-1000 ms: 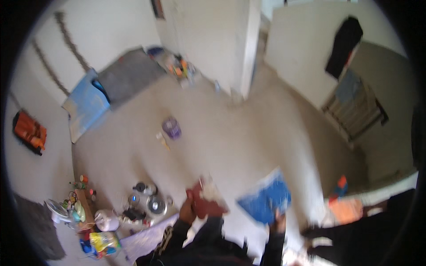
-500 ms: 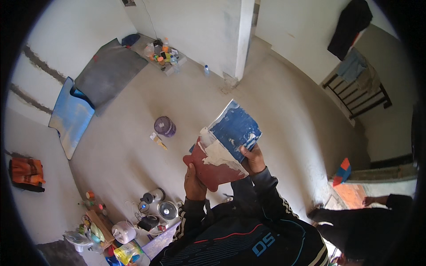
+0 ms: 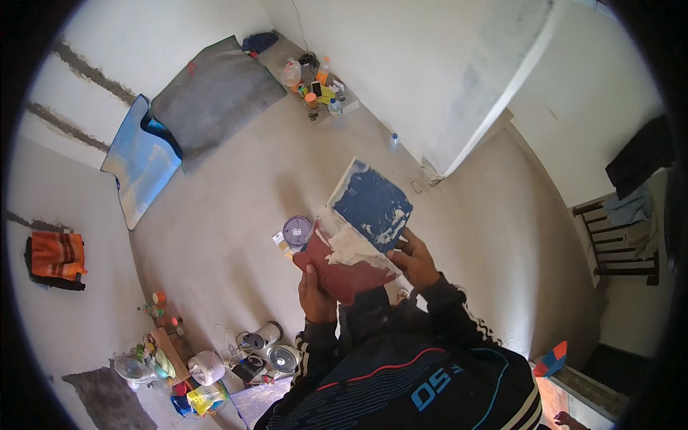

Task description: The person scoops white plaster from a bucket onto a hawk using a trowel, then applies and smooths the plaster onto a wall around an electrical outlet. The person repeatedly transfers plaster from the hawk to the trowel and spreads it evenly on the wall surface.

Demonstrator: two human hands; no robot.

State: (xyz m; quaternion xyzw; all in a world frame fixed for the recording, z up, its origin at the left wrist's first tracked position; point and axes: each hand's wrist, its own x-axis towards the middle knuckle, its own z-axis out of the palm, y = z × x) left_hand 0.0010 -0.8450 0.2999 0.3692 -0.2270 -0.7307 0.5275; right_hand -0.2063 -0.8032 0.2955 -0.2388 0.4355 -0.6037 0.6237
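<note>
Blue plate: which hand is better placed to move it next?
Probably the right: the right hand grips the blue plate, while the left hand is occupied with the red board.

On the pale floor point(image 3: 487, 287) stand a purple tub point(image 3: 297, 231) and a bottle point(image 3: 394, 141).

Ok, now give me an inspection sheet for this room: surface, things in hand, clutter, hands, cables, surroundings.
Surface: dull beige floor.
Things in hand: red board and blue board, both smeared with pale paste, overlapping in view.
Clutter: purple tub beyond the boards; pinkish appliance among household items, lower left.
Hands: left hand grips the red board; right hand the blue.
Cables: thin cord on the far wall; pale cable near the appliance.
Surroundings: grey mat, blue mat.
</note>
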